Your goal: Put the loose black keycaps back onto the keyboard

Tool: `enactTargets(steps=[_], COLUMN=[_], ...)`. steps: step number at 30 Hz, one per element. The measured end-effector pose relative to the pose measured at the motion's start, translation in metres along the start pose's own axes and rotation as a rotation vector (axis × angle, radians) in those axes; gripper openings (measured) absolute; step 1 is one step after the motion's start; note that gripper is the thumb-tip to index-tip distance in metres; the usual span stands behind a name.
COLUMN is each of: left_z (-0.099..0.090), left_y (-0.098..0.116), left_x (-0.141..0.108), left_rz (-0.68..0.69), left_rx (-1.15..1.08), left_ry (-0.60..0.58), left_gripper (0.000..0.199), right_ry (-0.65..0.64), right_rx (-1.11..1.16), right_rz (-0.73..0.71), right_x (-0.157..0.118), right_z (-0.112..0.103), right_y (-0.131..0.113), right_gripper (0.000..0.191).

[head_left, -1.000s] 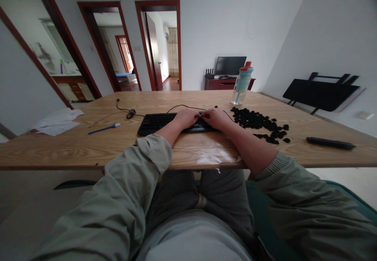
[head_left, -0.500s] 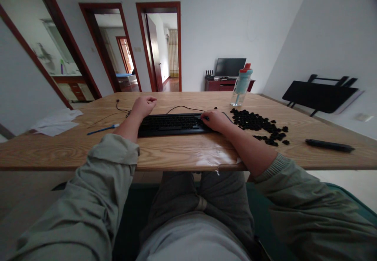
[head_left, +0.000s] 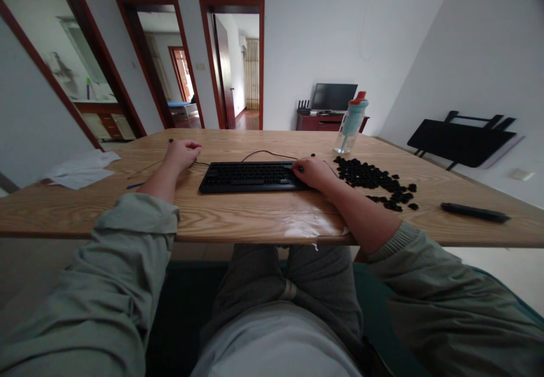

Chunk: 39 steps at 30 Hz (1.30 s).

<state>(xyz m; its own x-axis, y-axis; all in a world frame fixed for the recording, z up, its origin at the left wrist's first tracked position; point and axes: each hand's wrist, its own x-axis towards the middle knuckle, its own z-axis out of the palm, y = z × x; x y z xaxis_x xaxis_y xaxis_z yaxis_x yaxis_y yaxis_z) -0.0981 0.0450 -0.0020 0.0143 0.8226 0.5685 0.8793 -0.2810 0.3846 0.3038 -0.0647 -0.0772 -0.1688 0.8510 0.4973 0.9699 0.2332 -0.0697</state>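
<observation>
A black keyboard (head_left: 250,179) lies lengthwise before me on the wooden table. Over its right end is my right hand (head_left: 313,173), thumb and fingers pinched around what looks like a small black keycap (head_left: 300,168). My left hand (head_left: 182,155) hovers left of the keyboard, apart from it, with its fingers curled in; whatever they hold, if anything, is hidden. To the right of my right hand spreads a pile of black keycaps (head_left: 365,174). Partly behind my left forearm lies a thin blue tool (head_left: 135,185).
A clear bottle with a red lid (head_left: 351,125) stands behind the keycaps. Crumpled white paper (head_left: 83,171) lies at the table's left, and a dark elongated object (head_left: 475,212) at its right. The keyboard's cable (head_left: 266,151) runs behind it.
My left hand has moved left, away from the keyboard's left end, and its forearm now covers much of the blue tool. My right hand stays at the keyboard's right end.
</observation>
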Motion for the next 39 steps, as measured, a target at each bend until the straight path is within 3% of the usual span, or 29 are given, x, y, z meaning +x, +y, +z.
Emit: enactTargets(steps=[9,14,24,39], left_z=[-0.002,0.0,0.001,0.005], left_y=[0.007,0.005,0.002,-0.003], left_x=[-0.003,-0.001,-0.001,0.003], left_rz=[-0.017,-0.002,0.02,-0.007], left_rx=[0.025,0.007,-0.029,-0.029], left_ry=[-0.035,0.011,0.026,0.014], left_gripper=[0.035,0.033,0.036,0.037], right_ry=[0.017,0.025,0.023,-0.004], right_rx=[0.009,0.086,0.206,0.158], right_rz=[-0.053,-0.096,-0.034,-0.125], right_x=[-0.001,0.001,0.003,0.005], right_z=[0.0,0.002,0.003,0.005], right_y=[0.0,0.006,0.012,0.013], right_gripper=[0.024,0.024,0.027,0.027])
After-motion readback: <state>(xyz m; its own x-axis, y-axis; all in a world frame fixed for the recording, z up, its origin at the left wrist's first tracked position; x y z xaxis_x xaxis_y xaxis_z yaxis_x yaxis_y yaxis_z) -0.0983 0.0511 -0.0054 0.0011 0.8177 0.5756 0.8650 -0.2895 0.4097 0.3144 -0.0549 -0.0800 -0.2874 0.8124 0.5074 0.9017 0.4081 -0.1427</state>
